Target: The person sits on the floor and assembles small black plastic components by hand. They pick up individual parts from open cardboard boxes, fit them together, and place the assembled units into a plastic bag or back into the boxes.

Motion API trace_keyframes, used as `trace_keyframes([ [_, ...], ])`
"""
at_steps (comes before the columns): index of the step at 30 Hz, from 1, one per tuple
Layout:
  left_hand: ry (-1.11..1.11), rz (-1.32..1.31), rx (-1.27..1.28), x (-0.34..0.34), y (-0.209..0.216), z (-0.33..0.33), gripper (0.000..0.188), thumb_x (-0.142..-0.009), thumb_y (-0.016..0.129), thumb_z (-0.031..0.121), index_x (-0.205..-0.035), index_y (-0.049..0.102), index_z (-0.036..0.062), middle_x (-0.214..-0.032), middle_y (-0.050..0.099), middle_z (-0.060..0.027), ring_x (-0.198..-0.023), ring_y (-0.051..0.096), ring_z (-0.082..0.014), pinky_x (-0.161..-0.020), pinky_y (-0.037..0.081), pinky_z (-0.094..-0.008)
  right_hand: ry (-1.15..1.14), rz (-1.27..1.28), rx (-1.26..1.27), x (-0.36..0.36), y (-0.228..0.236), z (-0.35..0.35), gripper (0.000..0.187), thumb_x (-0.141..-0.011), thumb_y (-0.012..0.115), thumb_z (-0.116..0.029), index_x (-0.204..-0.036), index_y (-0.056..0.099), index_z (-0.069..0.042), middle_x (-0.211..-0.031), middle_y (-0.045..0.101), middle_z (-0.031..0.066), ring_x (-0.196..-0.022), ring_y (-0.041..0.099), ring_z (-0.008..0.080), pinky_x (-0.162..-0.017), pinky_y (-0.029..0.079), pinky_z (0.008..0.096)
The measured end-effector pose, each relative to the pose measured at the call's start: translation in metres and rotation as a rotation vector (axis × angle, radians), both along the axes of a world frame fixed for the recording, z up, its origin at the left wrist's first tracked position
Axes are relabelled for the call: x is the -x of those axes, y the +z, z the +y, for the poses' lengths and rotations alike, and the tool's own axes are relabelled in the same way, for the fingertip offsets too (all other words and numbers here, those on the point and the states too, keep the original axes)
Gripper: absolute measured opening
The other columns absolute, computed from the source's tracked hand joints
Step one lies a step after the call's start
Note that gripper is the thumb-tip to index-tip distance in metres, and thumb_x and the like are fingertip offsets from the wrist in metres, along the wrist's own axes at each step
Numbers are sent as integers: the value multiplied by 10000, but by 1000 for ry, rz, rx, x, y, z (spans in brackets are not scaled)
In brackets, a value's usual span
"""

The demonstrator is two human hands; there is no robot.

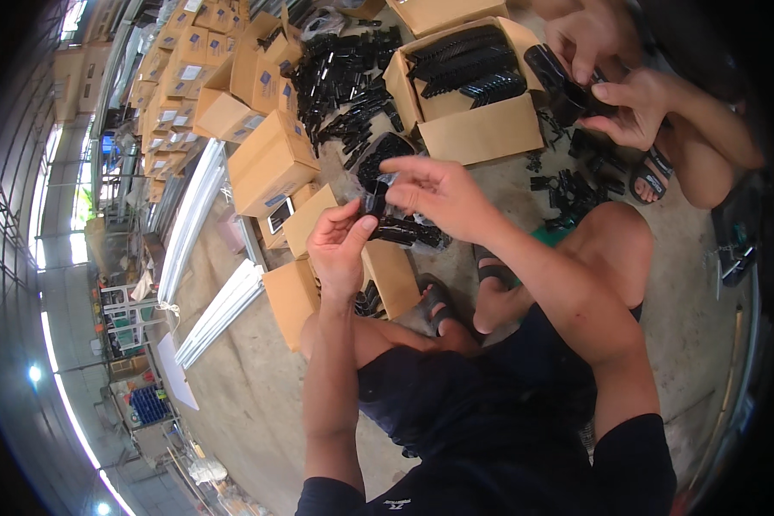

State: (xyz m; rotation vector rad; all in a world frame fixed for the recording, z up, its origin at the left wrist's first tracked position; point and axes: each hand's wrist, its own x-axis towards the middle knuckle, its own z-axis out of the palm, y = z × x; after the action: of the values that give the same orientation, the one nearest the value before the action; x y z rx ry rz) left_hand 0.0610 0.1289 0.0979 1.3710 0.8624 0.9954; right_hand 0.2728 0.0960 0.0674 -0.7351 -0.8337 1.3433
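Observation:
My left hand [340,242] pinches a small glossy black fitting [374,203] between thumb and fingers, holding it upright in front of me. Close against its upper right side is my right hand [443,196], thumb and index finger bent toward each other. Something small and shiny shows between those fingertips, too small to make out. Just below and behind the hands lie black tubular pieces [404,230] with clear plastic film about them. An open cardboard box [294,297] with black parts inside sits below my left hand, by my leg.
At upper right another person's hands [632,103] hold a black curved piece [555,84]. An open carton [482,133] contains stacked black parts. Loose black parts [340,82] cover the floor beyond my hands. Stacked cartons [189,73] and pale metal profiles [219,314] are at left.

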Motion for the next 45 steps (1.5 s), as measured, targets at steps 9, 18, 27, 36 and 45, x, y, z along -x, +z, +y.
trace_keyframes([
  [9,210,-404,198,-4,3,5,240,-1012,628,66,-1246,633,16,-1196,693,-184,-1042,675,-288,-987,529,-443,-59,82,373,-8,-24,-2,277,-1021,658,-234,-1168,678,0,-872,682,46,-718,605,102,-672,534,265],
  [18,269,-7,-120,-3,-2,2,321,-909,734,-38,-1222,665,-30,-1181,714,-167,-1099,670,-240,-1010,520,-380,-81,-193,178,12,-15,-15,328,-995,681,-164,-1287,655,-16,-967,695,50,-854,624,104,-797,534,258],
  [27,143,280,-245,-27,9,-22,443,-864,779,-65,-1253,569,-43,-1205,693,-181,-1116,659,-191,-997,511,-303,95,7,5,8,-21,-4,461,-948,724,-92,-1388,597,-44,-1140,636,39,-992,595,94,-886,515,269],
  [36,160,535,-526,-15,-4,-11,473,-861,791,-46,-1246,519,-14,-1216,692,-175,-1083,673,-190,-966,518,-298,-43,10,116,12,-22,-8,392,-989,671,-94,-1359,584,0,-979,654,20,-858,604,80,-771,520,253],
  [45,222,434,-353,-22,5,-13,977,-849,790,-54,-1629,210,51,-1206,685,-200,-1078,661,-190,-910,539,-295,-122,-36,181,16,-21,-13,289,-1006,627,-83,-1278,637,12,-913,697,27,-755,597,79,-702,508,252],
])
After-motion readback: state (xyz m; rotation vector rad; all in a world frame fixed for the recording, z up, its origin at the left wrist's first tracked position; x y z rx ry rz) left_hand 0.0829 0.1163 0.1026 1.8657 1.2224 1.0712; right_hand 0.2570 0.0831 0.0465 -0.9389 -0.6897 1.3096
